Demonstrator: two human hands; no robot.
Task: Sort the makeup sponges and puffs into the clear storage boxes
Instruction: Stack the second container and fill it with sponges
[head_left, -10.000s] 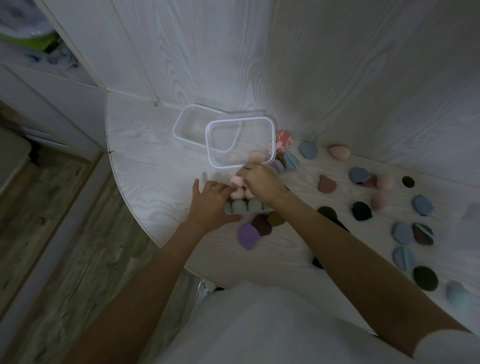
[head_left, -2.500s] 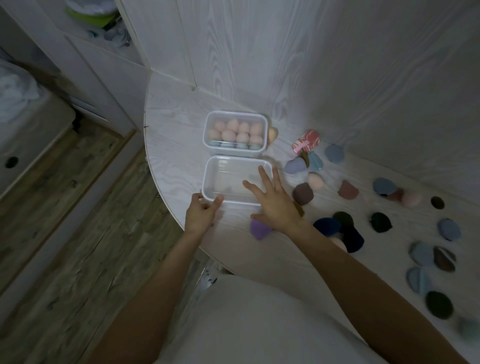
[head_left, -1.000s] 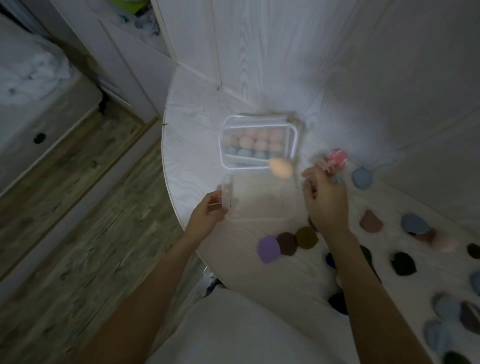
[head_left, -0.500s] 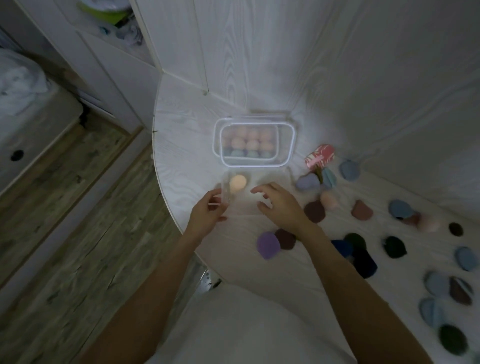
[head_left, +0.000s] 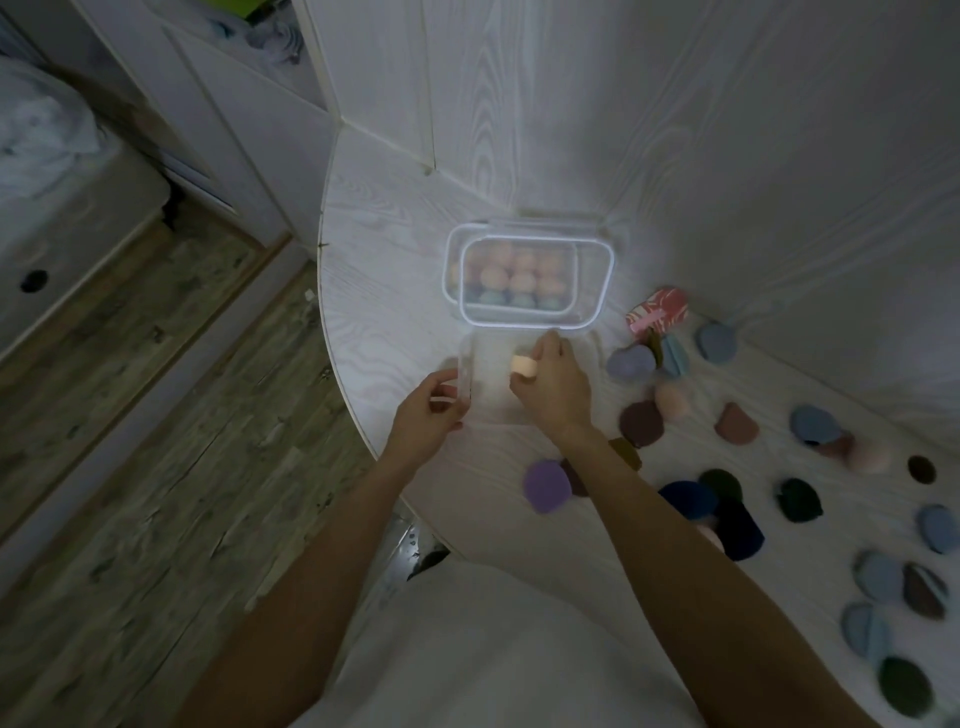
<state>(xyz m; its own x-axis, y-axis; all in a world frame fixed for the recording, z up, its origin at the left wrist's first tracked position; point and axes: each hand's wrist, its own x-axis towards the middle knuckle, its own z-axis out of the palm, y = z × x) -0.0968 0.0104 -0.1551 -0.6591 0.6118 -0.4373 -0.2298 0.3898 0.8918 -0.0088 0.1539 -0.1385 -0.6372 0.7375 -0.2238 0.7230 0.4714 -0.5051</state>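
White-grained desk (head_left: 395, 291) is curving over grey plank floor (head_left: 171, 467); my left grip (head_left: 428, 415) is holding the clear box (head_left: 488, 384), my right grip (head_left: 553, 387) pinching a peach sponge (head_left: 523, 365).

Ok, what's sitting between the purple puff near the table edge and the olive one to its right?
In the head view, the right forearm crosses between the purple puff and the olive puff; a dark brown puff shows beside the purple one.

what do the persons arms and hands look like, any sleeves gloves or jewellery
Both forearms are bare from the lower edge of the picture to the wrist, with no sleeve showing on either. The left hand and the right hand wear no gloves. No ring, watch or bracelet shows, though the dim, slightly blurred picture could hide a thin one. A white garment covers the torso between the arms.
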